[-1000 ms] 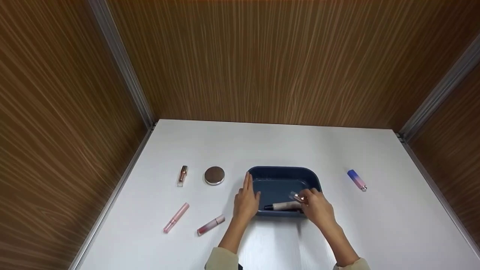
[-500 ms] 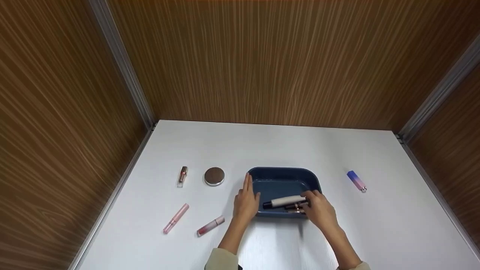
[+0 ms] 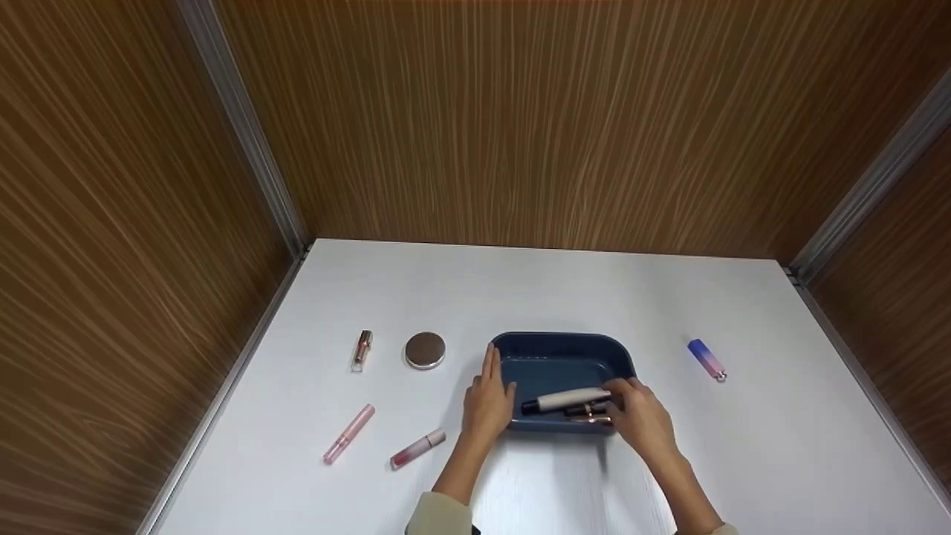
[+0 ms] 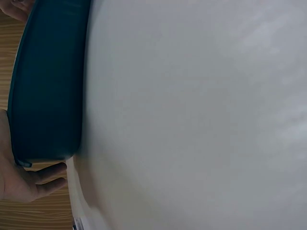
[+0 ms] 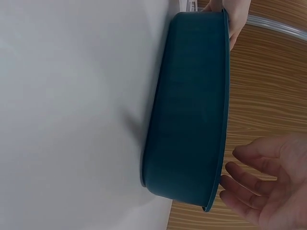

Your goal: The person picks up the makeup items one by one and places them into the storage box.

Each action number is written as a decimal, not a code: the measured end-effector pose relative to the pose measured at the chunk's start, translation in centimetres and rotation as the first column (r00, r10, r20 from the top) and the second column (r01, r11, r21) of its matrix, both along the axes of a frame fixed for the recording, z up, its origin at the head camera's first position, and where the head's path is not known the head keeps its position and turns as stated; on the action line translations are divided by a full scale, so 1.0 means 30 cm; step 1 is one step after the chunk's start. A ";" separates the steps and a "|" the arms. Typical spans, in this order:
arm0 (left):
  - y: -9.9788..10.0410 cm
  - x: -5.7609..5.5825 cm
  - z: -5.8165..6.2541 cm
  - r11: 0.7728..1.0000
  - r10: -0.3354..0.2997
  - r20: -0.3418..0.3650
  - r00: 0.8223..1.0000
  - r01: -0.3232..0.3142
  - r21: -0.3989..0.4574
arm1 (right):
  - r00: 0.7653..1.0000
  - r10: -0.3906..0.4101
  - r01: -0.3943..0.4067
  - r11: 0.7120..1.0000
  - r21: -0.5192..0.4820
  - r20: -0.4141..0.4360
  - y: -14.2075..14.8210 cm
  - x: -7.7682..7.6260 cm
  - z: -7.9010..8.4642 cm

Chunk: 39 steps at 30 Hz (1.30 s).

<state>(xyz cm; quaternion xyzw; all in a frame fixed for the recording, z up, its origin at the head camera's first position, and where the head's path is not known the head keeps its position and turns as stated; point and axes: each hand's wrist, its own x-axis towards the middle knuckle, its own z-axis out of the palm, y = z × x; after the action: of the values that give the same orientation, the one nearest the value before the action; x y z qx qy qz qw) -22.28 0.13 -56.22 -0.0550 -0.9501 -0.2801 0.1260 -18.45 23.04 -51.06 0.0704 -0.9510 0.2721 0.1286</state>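
A dark blue rectangular box stands on the white table. My left hand holds its left wall, straight fingers outside and thumb over the rim. My right hand is over the box's front right corner; in the right wrist view the same hand has loosely bent fingers around nothing, close to the rim. Inside the box, along the front wall, lie a whitish tube with a black cap, a dark slim cosmetic tube and a lipstick with a rose-gold band. Their right ends are partly hidden by the right hand.
Left of the box lie a lipstick, a round brown compact, a pink slim tube and a lip gloss. A blue-to-pink lipstick lies at the right. Wood-grain panels enclose the table.
The right hand lowered a clear-ended lipstick into the box and let go, then shifted slightly right. The whitish tube has tilted, showing the items beside it. The left hand stayed put.
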 end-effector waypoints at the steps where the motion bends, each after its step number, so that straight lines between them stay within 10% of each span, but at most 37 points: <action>1: 0.000 0.000 -0.001 1.000 0.001 -0.001 1.000 -0.001 -0.003 | 1.000 -0.002 0.002 1.000 -0.003 -0.003 0.002 0.000 0.000; 39: 0.000 -0.002 -0.004 1.000 0.000 0.027 1.000 0.000 0.004 | 0.986 -0.116 0.104 0.989 -0.105 -0.120 0.130 -0.055 0.022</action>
<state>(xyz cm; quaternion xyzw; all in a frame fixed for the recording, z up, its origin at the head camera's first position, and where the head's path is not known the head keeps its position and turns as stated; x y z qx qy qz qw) -22.35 0.11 -56.35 -0.0508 -0.9512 -0.2826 0.1131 -20.10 26.96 -50.39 0.0283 -0.9289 0.3063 0.2062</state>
